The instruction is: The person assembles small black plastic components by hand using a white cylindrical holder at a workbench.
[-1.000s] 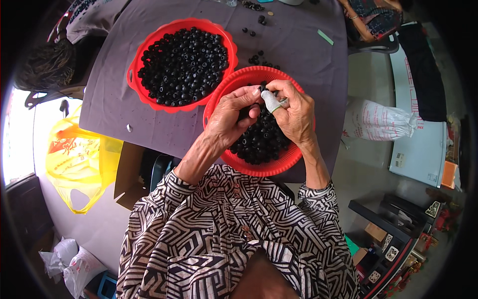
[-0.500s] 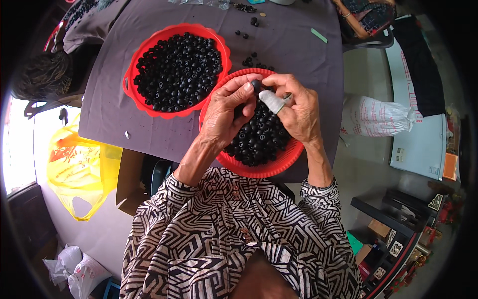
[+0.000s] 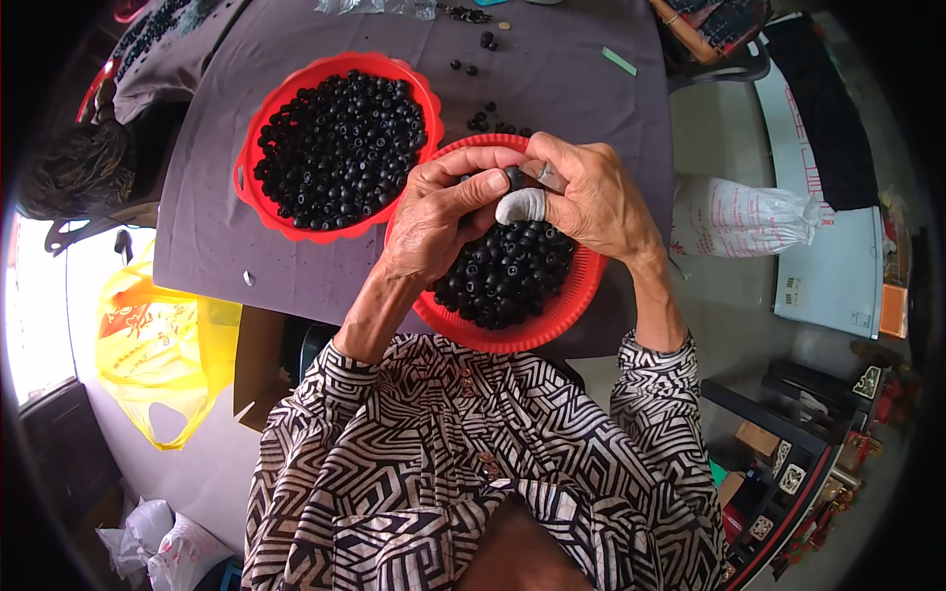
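Over a red basin (image 3: 581, 295) heaped with black beads (image 3: 507, 281), some showing a pale ring on top, both my hands meet. My left hand (image 3: 434, 217) is closed, pinching one round black bead (image 3: 514, 178) between thumb and forefinger. Opposite it, my right hand (image 3: 601, 202) grips a small flat metallic blade (image 3: 544, 174), which reaches to the bead. A whitish cover (image 3: 520, 206) wraps my right thumb. The curled fingers of my right hand are partly hidden.
A second red basin (image 3: 434, 98) with a wavy rim stands to the left, full of similar black beads (image 3: 340, 148). Several loose beads (image 3: 481, 123) lie beyond the nearer basin on the grey tablecloth (image 3: 552, 74). Another person's arm (image 3: 690, 34) shows at the far right.
My right hand has turned and shifted slightly right, and the metallic blade now shows against the bead. My left hand keeps its pinch. The whole view has shifted a little.
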Available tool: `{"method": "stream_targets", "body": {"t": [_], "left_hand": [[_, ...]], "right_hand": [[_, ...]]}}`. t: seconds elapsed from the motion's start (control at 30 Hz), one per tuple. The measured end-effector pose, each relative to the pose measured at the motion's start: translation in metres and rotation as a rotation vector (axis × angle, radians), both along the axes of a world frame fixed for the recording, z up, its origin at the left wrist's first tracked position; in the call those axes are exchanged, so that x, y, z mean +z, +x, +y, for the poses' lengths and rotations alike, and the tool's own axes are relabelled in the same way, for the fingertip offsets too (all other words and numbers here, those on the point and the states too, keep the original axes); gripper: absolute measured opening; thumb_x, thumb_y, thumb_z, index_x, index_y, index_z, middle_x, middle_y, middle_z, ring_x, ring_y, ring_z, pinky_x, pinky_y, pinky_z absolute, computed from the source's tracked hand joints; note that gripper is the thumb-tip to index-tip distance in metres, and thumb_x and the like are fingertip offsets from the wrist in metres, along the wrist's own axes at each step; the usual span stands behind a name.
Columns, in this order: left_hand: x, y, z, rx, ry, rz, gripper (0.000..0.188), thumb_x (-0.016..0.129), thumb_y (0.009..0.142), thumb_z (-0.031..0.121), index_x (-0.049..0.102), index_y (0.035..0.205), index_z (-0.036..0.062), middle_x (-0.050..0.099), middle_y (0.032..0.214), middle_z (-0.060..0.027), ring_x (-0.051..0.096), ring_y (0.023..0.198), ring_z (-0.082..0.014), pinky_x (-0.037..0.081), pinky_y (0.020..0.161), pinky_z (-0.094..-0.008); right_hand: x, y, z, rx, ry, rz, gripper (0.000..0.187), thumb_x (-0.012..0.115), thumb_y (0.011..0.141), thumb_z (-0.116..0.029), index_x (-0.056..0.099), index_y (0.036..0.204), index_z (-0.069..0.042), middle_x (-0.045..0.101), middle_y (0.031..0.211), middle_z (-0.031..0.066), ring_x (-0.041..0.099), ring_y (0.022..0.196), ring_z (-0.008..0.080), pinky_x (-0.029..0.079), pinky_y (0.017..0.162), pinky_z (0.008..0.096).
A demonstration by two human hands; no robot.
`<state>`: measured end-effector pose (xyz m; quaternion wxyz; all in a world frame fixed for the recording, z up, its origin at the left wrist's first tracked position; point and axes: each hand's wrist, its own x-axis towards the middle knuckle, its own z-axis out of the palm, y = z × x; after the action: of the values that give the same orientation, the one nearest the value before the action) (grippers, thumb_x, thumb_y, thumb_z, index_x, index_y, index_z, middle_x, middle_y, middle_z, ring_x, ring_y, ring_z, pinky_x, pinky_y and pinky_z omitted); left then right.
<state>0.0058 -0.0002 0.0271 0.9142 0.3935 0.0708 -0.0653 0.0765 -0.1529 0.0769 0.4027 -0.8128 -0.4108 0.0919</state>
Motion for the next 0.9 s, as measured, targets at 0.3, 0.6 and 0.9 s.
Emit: {"method": "stream_targets", "body": {"t": [0.3, 0.6, 0.9], "left_hand": [[-0.006, 0.005, 0.007, -0.068, -0.018, -0.047, 0.021, 0.06, 0.082, 0.01, 0.059, 0.102, 0.0008, 0.06, 0.087, -0.0015, 0.056, 0.071, -0.005, 0.048, 0.059, -0.0158], [-0.004, 0.007, 0.003, 0.003, 0.03, -0.005, 0.018, 0.06, 0.082, 0.009, 0.062, 0.099, 0.002, 0.059, 0.073, 0.0004, 0.04, 0.049, -0.0023, 0.03, 0.041, -0.0153], [-0.004, 0.005, 0.002, 0.034, 0.018, 0.036, 0.014, 0.06, 0.081, 0.006, 0.063, 0.095, 0.0032, 0.062, 0.079, -0.0015, 0.043, 0.052, -0.0018, 0.031, 0.042, -0.0148]], "right_hand": [[0.002, 0.006, 0.004, 0.022, -0.134, -0.077, 0.05, 0.07, 0.069, -0.042, 0.048, 0.081, 0.002, 0.046, 0.058, 0.0119, 0.039, 0.048, 0.0237, 0.036, 0.046, 0.0333], [-0.002, 0.006, 0.006, 0.009, -0.179, -0.197, 0.043, 0.068, 0.072, -0.036, 0.048, 0.08, 0.001, 0.053, 0.063, 0.0137, 0.052, 0.055, 0.0309, 0.041, 0.05, 0.0359], [-0.007, 0.002, 0.005, 0.004, -0.213, -0.251, 0.039, 0.067, 0.073, -0.033, 0.048, 0.078, 0.001, 0.056, 0.064, 0.014, 0.056, 0.059, 0.033, 0.043, 0.051, 0.0378]]}}
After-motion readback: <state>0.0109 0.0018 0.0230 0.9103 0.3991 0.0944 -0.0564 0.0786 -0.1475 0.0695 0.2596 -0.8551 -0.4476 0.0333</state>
